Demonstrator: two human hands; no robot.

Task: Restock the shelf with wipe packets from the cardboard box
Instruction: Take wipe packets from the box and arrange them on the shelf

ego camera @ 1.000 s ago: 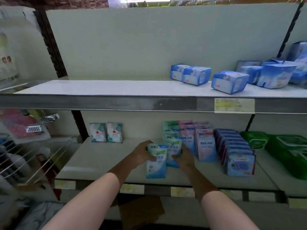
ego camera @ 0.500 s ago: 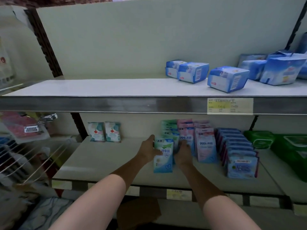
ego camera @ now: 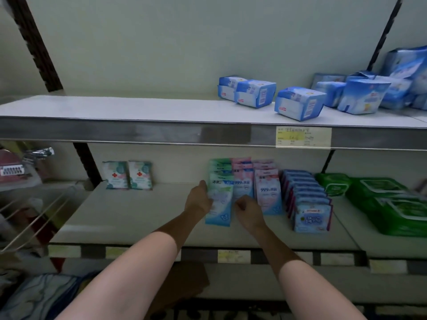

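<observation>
On the lower shelf [ego camera: 143, 211], the left hand [ego camera: 198, 200] rests against the left edge of the green wipe packet [ego camera: 219, 202], its grip spread along that side, thumb up. The packet stands upright at the front of the green row, its foot on the shelf. To do this well, press it back flush against the packets behind and square its face forward. The right hand [ego camera: 248, 210], just right of the packet, has its grip curled on nothing; it could steady the neighbouring pink packets [ego camera: 268, 192].
</observation>
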